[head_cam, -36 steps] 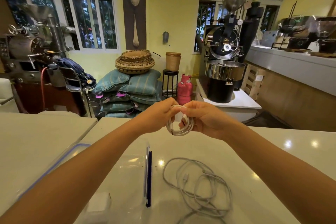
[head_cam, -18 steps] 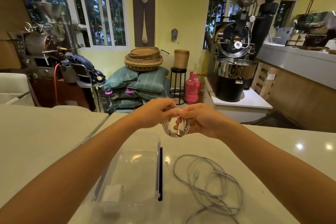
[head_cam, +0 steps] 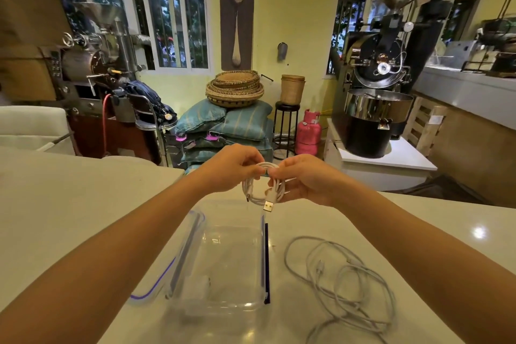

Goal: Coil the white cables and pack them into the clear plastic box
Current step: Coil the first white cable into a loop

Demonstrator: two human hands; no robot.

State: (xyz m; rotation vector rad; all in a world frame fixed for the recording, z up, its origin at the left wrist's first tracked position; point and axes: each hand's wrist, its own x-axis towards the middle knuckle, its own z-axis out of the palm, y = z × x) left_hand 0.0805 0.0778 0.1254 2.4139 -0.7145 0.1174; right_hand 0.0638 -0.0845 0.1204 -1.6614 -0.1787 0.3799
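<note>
The left hand (head_cam: 231, 169) and right hand (head_cam: 303, 179) pinch a small coiled white USB cable (head_cam: 261, 186) between closed fingers, above the pale tabletop (head_cam: 83, 204). The open clear plastic box (head_cam: 220, 265) lies directly below and nearer the body. A loose tangled white cable (head_cam: 343, 279) waits to its right. A small white item inside the box is indistinct.

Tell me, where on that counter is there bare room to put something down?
Bare counter lies left of the clear box and beyond the right arm. The loose cable crowds the patch right of the box. Both hands hold the coiled cable above the box's far end.
</note>
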